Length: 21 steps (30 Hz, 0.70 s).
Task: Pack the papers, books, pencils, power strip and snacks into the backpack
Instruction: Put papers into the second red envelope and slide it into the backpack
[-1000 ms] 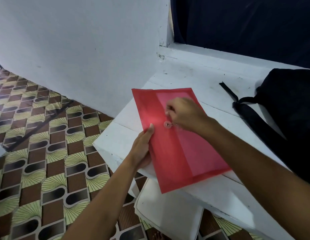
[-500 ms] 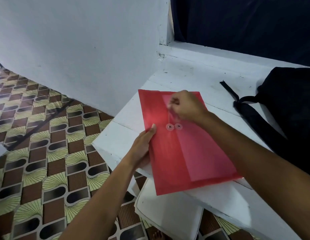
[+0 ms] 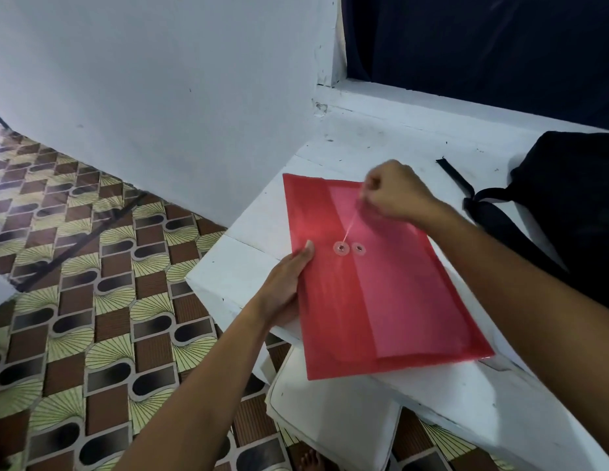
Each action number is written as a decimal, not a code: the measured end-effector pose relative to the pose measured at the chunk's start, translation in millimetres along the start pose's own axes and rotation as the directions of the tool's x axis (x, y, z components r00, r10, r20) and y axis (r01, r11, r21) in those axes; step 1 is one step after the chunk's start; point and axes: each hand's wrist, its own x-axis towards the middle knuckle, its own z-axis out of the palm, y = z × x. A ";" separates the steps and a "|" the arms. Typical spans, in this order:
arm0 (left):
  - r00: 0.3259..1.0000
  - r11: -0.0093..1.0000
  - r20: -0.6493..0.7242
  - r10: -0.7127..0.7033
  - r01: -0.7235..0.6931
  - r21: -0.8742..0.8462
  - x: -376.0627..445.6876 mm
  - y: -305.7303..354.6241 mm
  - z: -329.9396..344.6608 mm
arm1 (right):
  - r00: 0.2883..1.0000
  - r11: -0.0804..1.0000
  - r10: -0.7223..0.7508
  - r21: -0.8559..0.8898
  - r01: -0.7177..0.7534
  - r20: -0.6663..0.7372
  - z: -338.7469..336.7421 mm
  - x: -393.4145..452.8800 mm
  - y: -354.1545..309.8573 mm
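Observation:
A red translucent document folder [image 3: 374, 300] lies on the white ledge [image 3: 449, 396], its near corner hanging over the edge. Two round string-tie buttons [image 3: 349, 248] sit at its middle. My left hand [image 3: 289, 283] grips the folder's left edge, thumb on top. My right hand [image 3: 394, 192] is raised above the flap and pinches the thin closure string, which runs taut down to the left button. The black backpack [image 3: 568, 205] lies at the right of the ledge, its strap [image 3: 456, 178] stretched toward the folder.
A white wall [image 3: 160, 96] stands at the left and a dark curtain [image 3: 483, 45] at the back. Below the ledge lie a patterned floor [image 3: 92, 300] and a white cushion-like piece [image 3: 330, 419]. A bare foot [image 3: 309, 460] shows at the bottom.
My right hand has lifted away from the buttons toward the folder's far end, drawing the string out taut. The left hand has kept its hold on the folder's edge.

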 end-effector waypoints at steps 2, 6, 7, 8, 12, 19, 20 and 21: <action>1.000 1.000 0.012 -0.008 0.008 -0.004 0.4 1.9 0.3 | 0.991 0.955 -0.135 0.264 0.136 -0.022 7.0 -6.9 -35.8; 1.000 1.000 -0.015 -0.009 0.009 -0.007 -0.4 4.1 -1.6 | 0.847 0.884 -0.465 0.178 0.432 0.256 2.8 -53.4 -101.6; 1.000 1.000 -0.024 -0.002 0.002 0.010 -0.4 3.6 -2.2 | 0.804 0.863 -0.492 0.065 0.501 0.333 -1.7 -62.9 -107.1; 0.999 1.000 -0.035 0.006 -0.005 0.018 -1.0 3.5 -2.1 | 0.785 0.840 -0.489 -0.038 0.542 0.380 -9.0 -70.4 -109.0; 1.000 0.996 -0.011 -0.028 0.027 -0.081 -1.7 4.4 -0.1 | 0.886 0.879 -0.378 -0.196 0.435 0.271 -59.9 -77.0 -102.0; 0.998 0.995 0.054 -0.027 0.032 -0.095 1.1 3.3 0.5 | 0.896 0.910 -0.394 0.223 0.350 0.204 -97.7 -70.8 -90.3; 0.998 0.997 0.068 -0.005 0.010 -0.076 0.4 3.2 2.5 | 0.892 0.901 -0.408 0.240 0.360 0.195 -90.0 -69.2 -94.4; 0.998 0.999 0.056 0.041 -0.039 -0.032 -0.3 2.8 5.5 | 0.885 0.896 -0.423 0.240 0.375 0.196 -81.3 -67.5 -99.4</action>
